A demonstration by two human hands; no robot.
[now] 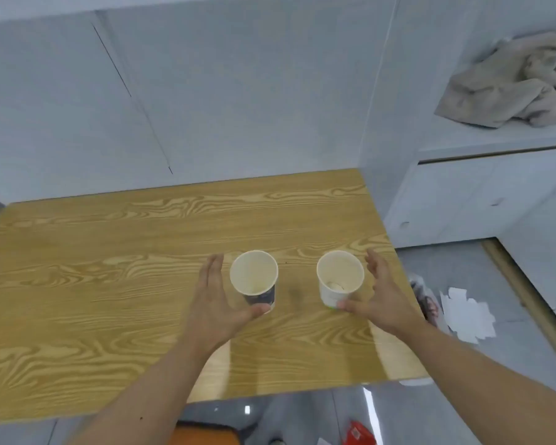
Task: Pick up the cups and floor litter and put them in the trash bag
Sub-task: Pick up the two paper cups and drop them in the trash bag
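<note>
Two cups, both my hands spread beside them.
My left hand (215,303) flanks the left cup (254,279); my right hand (382,300) flanks the right cup (340,277), near the table (109,284) edge.

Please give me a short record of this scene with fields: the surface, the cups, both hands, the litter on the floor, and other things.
surface: wooden table
cups: left cup and right cup, both upright, apart
left hand: open, around left cup
right hand: open, beside right cup
floor litter: white paper, red wrapper
other: cloth on shelf
trash bag: not visible
</note>
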